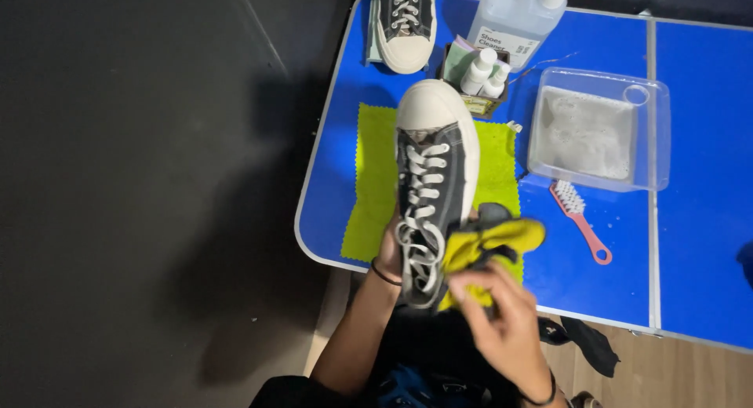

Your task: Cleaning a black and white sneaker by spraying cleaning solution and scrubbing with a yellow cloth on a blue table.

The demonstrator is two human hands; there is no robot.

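Your left hand (390, 255) grips the black sneaker (431, 196) from its far side, holding it raised over the yellow mat (375, 180) with the white toe cap pointing away from you. Your right hand (502, 322) pinches a bunched yellow cloth (490, 247) against the shoe's side near the laces. Keep that left grip firm so the shoe does not twist while the cloth presses on it, and, as I judge it, work with a flat fold of cloth rather than a lump, so the pressure spreads evenly along the canvas. Just right of the mat lies a pink brush (580, 220), and beyond it a clear tub (600, 129) of soapy water. A box of small bottles (480, 77), a large cleaner jug (518, 16) and the second sneaker (404, 23) stand at the blue table's (698, 220) far edge.
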